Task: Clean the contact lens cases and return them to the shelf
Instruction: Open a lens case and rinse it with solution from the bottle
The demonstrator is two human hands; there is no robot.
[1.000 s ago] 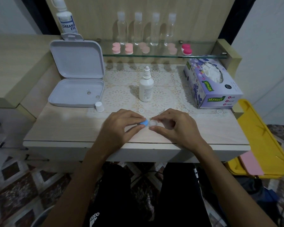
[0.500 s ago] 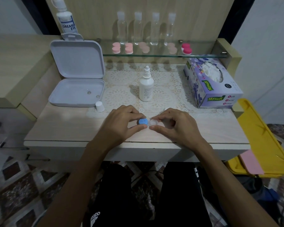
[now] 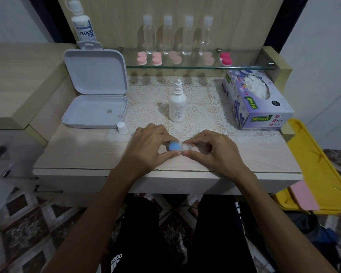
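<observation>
Left hand (image 3: 148, 147) fingers pinch blue cap (image 3: 174, 146); right hand (image 3: 213, 149) fingers pinch clear case (image 3: 186, 147). Advice: steady case above desk (image 3: 87, 152), twist cap gently, avoid spilling.

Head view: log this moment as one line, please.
left hand pinches blue cap | right hand pinches clear side of lens case | case over table | solution bottle uncapped

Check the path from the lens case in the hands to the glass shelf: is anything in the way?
The dropper bottle stands upright on the lace mat directly between the lens case and the glass shelf. The free shelf stretch lies between two pink cases; passing either side of the bottle looks clear.
</observation>
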